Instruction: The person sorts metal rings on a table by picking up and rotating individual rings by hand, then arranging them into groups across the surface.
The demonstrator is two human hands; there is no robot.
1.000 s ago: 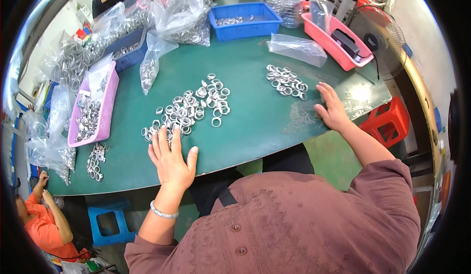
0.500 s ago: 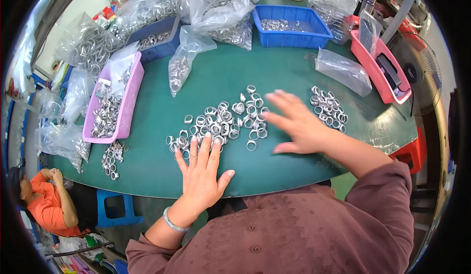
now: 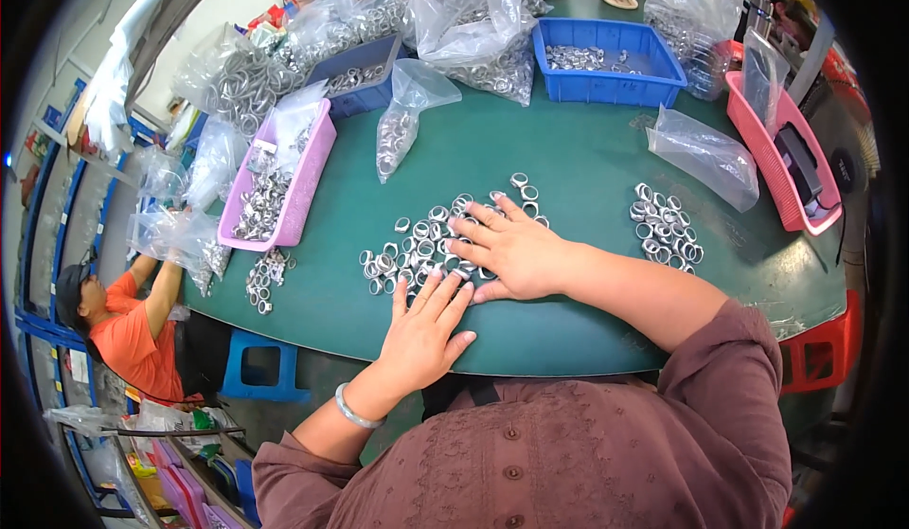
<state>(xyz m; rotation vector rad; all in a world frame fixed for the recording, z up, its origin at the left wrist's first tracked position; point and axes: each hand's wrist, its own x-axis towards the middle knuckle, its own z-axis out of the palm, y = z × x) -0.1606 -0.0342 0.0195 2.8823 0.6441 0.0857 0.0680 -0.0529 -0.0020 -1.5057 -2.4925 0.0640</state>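
Note:
A loose heap of silver-coloured metal rings lies on the green table in front of me. My right hand rests palm down over the heap's right part, fingers spread and hiding several rings. At the heap's near edge, the fingertips of my left hand touch the rings, its fingers stretched out and its thumb apart. Neither hand grips anything. The two hands almost meet. A separate cluster of rings sits to the right, beyond my right forearm.
Pink basket with rings stands left, beside a few small metal pieces. Blue trays and bagged rings line the back. An empty-looking plastic bag and a pink basket lie right. A co-worker in orange is at left.
My right hand has moved left and come down onto the ring heap. My left hand stays at its near edge. The view has shifted; the co-worker's hands are now up by a plastic bag.

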